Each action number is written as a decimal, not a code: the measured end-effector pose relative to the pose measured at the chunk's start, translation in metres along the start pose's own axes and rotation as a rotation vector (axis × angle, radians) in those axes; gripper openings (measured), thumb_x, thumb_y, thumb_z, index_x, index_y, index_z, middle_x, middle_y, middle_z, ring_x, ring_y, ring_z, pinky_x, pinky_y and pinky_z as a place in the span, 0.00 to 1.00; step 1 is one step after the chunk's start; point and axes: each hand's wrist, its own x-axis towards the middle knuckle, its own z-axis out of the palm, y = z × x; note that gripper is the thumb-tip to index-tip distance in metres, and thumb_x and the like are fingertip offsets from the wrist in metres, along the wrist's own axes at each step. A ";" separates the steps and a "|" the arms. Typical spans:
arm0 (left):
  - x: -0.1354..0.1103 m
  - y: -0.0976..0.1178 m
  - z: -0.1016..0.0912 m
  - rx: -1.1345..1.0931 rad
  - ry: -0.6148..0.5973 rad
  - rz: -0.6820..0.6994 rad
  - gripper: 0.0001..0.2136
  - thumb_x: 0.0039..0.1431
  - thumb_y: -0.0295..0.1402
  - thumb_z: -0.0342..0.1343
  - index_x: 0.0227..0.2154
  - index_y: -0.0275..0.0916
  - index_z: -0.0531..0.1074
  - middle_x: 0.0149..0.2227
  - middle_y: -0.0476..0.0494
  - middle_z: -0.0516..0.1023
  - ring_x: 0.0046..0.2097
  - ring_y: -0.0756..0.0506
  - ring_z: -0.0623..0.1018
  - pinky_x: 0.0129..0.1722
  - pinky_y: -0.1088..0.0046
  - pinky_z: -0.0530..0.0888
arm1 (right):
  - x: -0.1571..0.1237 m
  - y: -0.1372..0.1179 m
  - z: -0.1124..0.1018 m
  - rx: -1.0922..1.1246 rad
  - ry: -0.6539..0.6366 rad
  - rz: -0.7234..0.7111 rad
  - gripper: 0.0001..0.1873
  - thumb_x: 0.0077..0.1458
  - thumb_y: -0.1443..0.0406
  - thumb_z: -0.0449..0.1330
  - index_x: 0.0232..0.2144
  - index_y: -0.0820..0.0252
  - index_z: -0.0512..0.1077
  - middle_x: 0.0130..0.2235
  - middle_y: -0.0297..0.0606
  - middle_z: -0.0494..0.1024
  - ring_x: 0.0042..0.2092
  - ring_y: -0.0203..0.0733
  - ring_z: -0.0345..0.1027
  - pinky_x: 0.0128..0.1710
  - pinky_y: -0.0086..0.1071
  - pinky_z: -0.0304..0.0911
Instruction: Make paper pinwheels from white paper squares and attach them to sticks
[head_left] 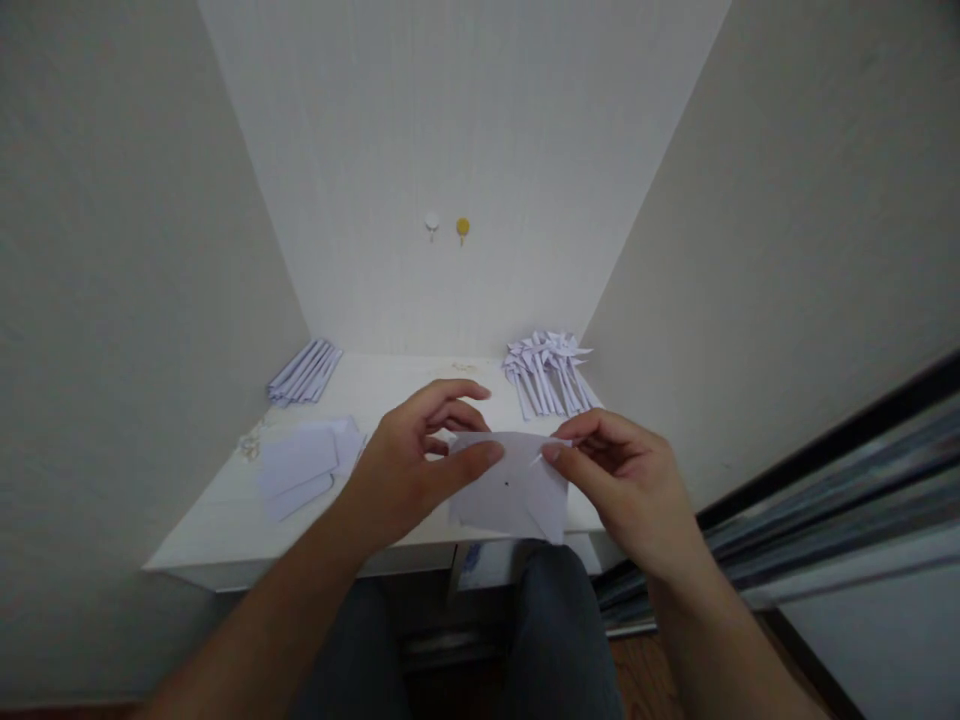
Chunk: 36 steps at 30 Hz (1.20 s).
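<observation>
Between my hands, above the front edge of the white table, is a white paper sheet with a small dark dot near its middle and what look like slits toward its corners. My left hand has its thumb over the sheet's upper left part. Its index finger is raised off the paper, and the other fingertips are partly hidden behind it. At the upper right corner my right hand pinches the paper between thumb and fingers. Left of my left hand lie several loose white paper sheets, overlapping.
Rolled paper sticks lie at the table's back left. Several paper pinwheels on sticks are piled at the back right. Small pale items lie at the left edge, others at the back. Walls enclose the table.
</observation>
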 end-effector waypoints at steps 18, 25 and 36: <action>-0.078 -0.138 -0.037 -0.209 0.437 -0.590 0.19 0.41 0.44 0.76 0.31 0.34 0.83 0.28 0.42 0.85 0.29 0.42 0.80 0.31 0.68 0.76 | -0.023 0.125 0.118 0.058 -0.246 0.251 0.06 0.52 0.60 0.68 0.30 0.56 0.79 0.30 0.36 0.81 0.31 0.43 0.73 0.32 0.35 0.66; -0.098 -0.138 -0.075 -0.154 0.635 -0.577 0.19 0.44 0.47 0.75 0.32 0.37 0.81 0.27 0.45 0.85 0.33 0.39 0.84 0.33 0.67 0.78 | 0.028 0.106 0.151 -0.068 -0.617 -0.034 0.13 0.64 0.57 0.62 0.33 0.58 0.81 0.33 0.38 0.85 0.36 0.43 0.78 0.38 0.35 0.72; -0.148 -0.131 -0.153 -0.177 0.927 -0.617 0.19 0.42 0.45 0.77 0.33 0.39 0.82 0.28 0.45 0.87 0.30 0.37 0.85 0.32 0.64 0.82 | 0.149 0.108 0.396 -0.518 -0.845 -0.214 0.18 0.69 0.59 0.63 0.58 0.59 0.73 0.58 0.45 0.76 0.53 0.50 0.76 0.52 0.49 0.75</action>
